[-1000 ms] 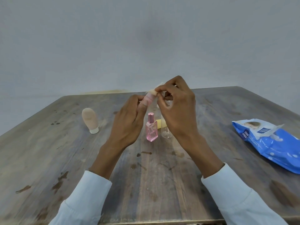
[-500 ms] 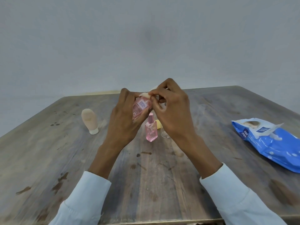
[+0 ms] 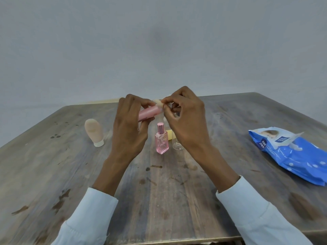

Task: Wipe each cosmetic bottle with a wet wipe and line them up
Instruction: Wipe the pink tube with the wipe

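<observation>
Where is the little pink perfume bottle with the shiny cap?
In the head view the pink perfume bottle stands upright mid-table, below the raised hands, just left of a small clear bottle.

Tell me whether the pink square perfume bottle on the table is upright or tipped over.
Upright. The pink perfume bottle stands on its base on the table, its metallic pink cap pointing straight up, between the two hands and touched by neither.

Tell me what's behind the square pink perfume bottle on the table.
Behind the pink perfume bottle a yellow object peeks out beside a clear bottle; the right hand covers most of both, so what the yellow thing is stays unclear.
</observation>
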`<state>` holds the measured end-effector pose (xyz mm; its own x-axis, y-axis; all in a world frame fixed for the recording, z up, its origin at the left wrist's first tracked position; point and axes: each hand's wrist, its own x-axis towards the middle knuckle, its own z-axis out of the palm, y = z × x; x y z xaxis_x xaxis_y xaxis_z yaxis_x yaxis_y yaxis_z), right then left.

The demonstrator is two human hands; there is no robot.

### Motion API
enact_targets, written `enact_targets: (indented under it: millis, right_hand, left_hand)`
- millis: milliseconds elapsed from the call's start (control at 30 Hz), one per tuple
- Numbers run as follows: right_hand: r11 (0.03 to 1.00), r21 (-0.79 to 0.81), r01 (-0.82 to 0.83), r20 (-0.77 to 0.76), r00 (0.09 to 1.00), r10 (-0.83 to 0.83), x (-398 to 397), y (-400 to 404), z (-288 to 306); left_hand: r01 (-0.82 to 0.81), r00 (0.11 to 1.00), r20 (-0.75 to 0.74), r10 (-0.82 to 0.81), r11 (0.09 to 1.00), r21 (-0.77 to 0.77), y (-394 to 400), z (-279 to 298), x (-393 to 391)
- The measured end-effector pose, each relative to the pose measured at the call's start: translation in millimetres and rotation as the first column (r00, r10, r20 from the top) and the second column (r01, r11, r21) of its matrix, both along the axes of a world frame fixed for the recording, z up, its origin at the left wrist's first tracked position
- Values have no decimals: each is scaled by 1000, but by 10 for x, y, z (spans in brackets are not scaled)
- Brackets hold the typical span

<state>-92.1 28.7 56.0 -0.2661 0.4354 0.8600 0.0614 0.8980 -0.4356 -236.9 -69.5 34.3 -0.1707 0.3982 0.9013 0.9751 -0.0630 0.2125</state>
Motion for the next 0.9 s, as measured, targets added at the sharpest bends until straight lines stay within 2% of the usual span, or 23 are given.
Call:
enact_targets:
  millis: [67, 200, 267, 367, 500, 600, 700, 800, 900]
  right_hand:
    - [1000, 7, -31, 9, 999, 30, -32, -32, -11]
    - [996, -69, 53, -1, 999, -54, -4, 80, -31]
    - [998, -64, 9, 32, 999, -7, -3, 75, -31]
    - [994, -33, -107, 109, 988, 110, -19, -4, -22]
    - [994, -95, -52, 114, 992, 62, -10, 56, -15]
    - [972, -217, -92, 90, 989, 113, 49, 89, 51]
    - [880, -420, -221, 2, 970, 245, 113, 97, 113]
    - [736, -572, -361, -126, 926, 356, 158, 108, 134]
    - [675, -600, -429, -227, 901, 370, 167, 113, 138]
  left_hand:
    - [-21, 1000, -5, 21, 999, 35, -13, 5, 2]
    - [-16, 996, -82, 21, 998, 64, -17, 24, 54]
    - [11, 995, -97, -5, 998, 66, -27, 27, 53]
    - [17, 998, -59, -12, 996, 92, -42, 20, 6]
    - [27, 1000, 0, -28, 992, 125, -25, 26, -38]
    - [10, 995, 94, -24, 990, 142, -11, 8, -47]
    - [49, 964, 250, -90, 985, 167, -28, 15, -75]
    - [125, 867, 463, -183, 980, 152, -40, 48, -61]
    - [176, 810, 549, -208, 978, 111, -22, 50, -20]
